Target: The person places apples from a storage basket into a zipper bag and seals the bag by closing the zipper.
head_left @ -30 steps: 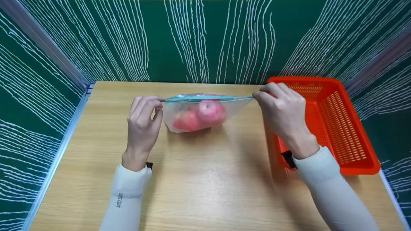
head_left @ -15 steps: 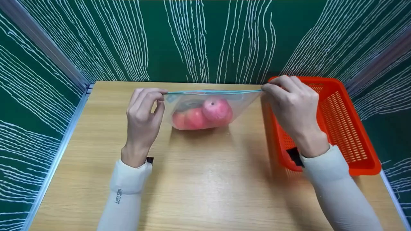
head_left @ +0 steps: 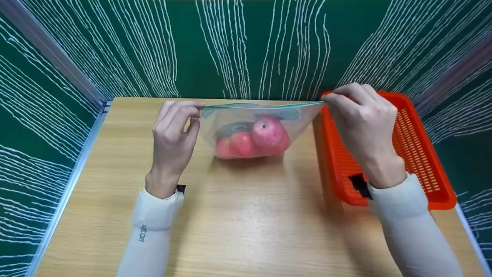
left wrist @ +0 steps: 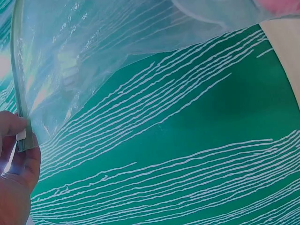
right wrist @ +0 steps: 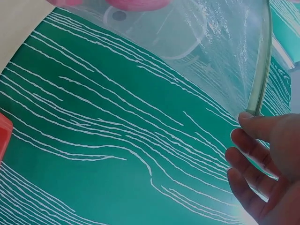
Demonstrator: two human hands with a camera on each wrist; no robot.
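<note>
A clear zip bag (head_left: 230, 115) with a teal closure strip is stretched across the head view, its strip running nearly level. Inside lie several red and pink round fruits (head_left: 241, 145), the pinkest one (head_left: 269, 130) with a small dark spot; something greyish shows behind them. My left hand (head_left: 175, 134) pinches the left end of the strip. In the left wrist view, a small white piece (left wrist: 21, 134) sits by the thumb at that corner. The opposite end is pinched by my right hand (head_left: 365, 123), thumb against the strip (right wrist: 262, 79) in the right wrist view.
An orange-red perforated basket (head_left: 432, 154) stands at the right of the wooden table (head_left: 246, 223), partly beneath my right hand and forearm. Green panels (head_left: 257, 50) with white wavy lines rise behind the table and on both sides.
Both hands have moved up slightly, the right one also further right over the basket. The bag has shifted up and right, and its strip, earlier gaping, is now drawn straighter and narrower.
</note>
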